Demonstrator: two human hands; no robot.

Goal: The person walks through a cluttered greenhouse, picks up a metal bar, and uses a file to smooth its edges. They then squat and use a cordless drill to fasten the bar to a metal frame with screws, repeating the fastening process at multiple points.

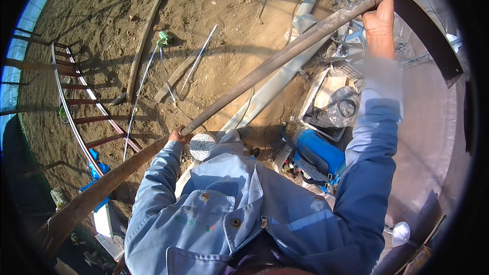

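A pickaxe with a long wooden handle point(285, 53) and a dark curved metal head point(428, 35) stretches diagonally across the view. My right hand point(379, 16) is closed around the handle close to the head, at the upper right. Lower down, my left hand point(177, 135) grips the handle's other end, just left of my body. One arm of the metal head curves down to the right; the other shows only partly above my right hand. Beside my left hand lies a round speckled disc point(202, 146).
A ladder point(76, 86) lies on bare soil at the left. Around it are a wooden beam point(102, 183), a plank point(175, 79) and a green-topped tripod point(163, 39). Right of me sit a blue cylinder point(318, 147), a crate point(311, 104) with a camouflage hat point(344, 106), and grey sheeting point(428, 137).
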